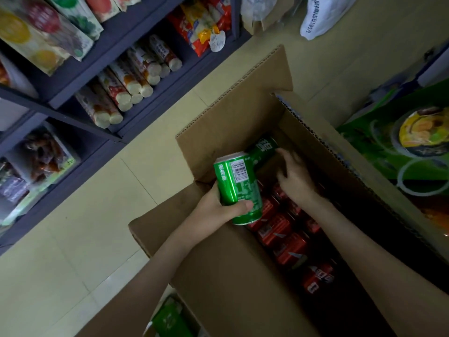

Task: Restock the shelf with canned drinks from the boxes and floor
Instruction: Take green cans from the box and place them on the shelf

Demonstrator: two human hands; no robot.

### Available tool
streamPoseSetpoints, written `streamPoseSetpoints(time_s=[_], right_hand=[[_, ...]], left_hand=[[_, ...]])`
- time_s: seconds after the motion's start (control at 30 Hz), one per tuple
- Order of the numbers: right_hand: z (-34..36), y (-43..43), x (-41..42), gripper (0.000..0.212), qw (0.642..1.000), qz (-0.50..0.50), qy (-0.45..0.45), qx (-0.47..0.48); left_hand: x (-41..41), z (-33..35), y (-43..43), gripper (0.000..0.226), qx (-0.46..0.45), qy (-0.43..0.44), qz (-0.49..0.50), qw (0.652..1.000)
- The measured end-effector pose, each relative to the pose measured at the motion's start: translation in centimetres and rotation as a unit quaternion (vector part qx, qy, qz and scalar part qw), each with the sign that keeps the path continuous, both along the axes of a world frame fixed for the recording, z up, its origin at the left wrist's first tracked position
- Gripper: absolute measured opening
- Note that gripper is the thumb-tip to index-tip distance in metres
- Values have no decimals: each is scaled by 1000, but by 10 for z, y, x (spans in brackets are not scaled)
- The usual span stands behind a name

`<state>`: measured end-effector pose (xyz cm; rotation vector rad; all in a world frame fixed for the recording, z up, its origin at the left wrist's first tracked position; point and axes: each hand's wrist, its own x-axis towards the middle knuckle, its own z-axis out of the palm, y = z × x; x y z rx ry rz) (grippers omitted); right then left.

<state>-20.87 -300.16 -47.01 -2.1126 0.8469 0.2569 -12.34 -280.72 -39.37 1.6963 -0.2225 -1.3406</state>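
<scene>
can (237, 188): green, shiny, barcode up, left hand (218, 205) wrapped round it, just above box (230, 113) | second can (263, 148): tilted at box wall, right hand (295, 177) touching it, grip unclear | red cans (279, 229): lots left inside | shelf (80, 98): no cans seen, looks early

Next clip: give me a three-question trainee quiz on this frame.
1. True or false: the left hand holds a green can, barcode showing.
2. The packed cans low in the cardboard box are: A blue, B red, C yellow.
3. Fill in: the right hand reaches to a second can, coloured ____.
Key: 1 true; 2 B; 3 green.
</scene>
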Motion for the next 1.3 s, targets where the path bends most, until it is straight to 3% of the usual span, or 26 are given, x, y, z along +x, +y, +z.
streamPoseSetpoints(time_s=[0.1,0.2,0.33,0.4,0.53,0.6,0.7,0.8,0.87,0.93,1.1,1.3], right_hand=[[-48,-13,23,70,980,156,49,-109],[-80,-18,48,83,914,324,125,-210],[-102,-11,60,70,843,373,137,-362],[-109,-8,58,67,825,354,144,-415],[-106,-8,36,56,863,315,127,-375],[-90,-10,25,52,905,267,97,-317],[-51,-7,6,60,954,187,43,-229],[2,2,-15,74,982,95,-15,-162],[38,12,-33,76,991,44,-36,-121],[74,23,-54,79,995,0,-57,-84],[180,47,-130,71,980,-141,-126,61],[313,51,-271,60,907,-271,-235,223]], left_hand=[[1,-9,3,71,-4,18,20,1000],[3,-13,3,70,-6,26,45,999],[6,-13,2,65,1,17,53,998],[5,-13,2,67,7,14,51,999],[2,-14,0,67,22,-7,26,999],[0,-14,-2,67,36,-22,15,999],[-8,-9,-5,65,58,-51,-11,997],[-20,6,-11,54,58,-73,-32,995],[-30,22,-12,61,47,-86,-27,995],[-44,41,-10,79,35,-94,-13,995],[-96,109,-5,87,-44,-94,29,994],[-206,211,-18,64,-174,-82,-1,981]])
